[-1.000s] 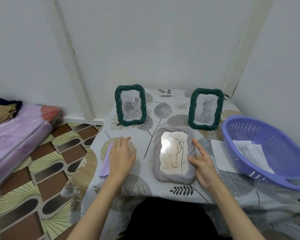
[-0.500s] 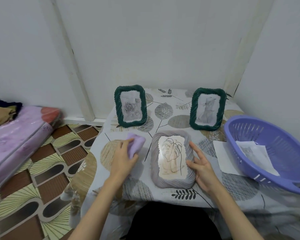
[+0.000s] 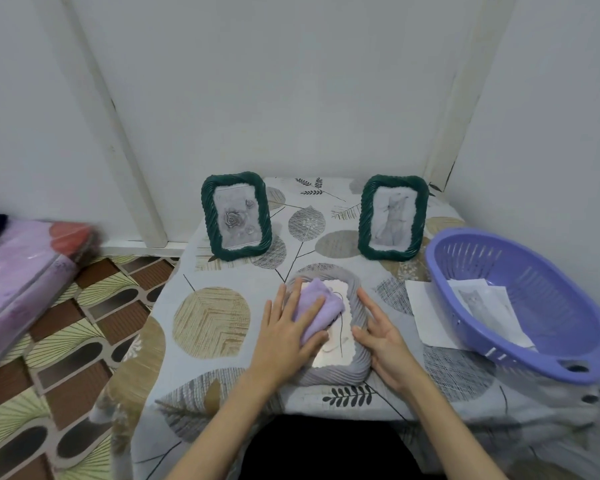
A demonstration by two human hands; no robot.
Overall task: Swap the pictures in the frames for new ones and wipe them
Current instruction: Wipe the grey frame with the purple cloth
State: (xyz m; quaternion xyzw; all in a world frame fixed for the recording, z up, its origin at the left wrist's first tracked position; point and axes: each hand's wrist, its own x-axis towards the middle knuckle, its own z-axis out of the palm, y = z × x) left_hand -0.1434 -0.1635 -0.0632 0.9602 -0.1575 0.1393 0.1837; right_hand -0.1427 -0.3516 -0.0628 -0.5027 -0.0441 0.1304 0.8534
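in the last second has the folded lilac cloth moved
Yes. The folded lilac cloth, pressed by the left hand, went from the tablecloth left of the grey ribbed picture frame rightward onto its glass.

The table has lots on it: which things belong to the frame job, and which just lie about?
Job:
grey frame
purple cloth
two green frames
loose pictures
basket
left hand
right hand

Lying about:
mattress

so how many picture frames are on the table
3. Two green frames stand upright at the back, one left and one right. A grey frame lies flat at the front between the hands, partly covered by a cloth.
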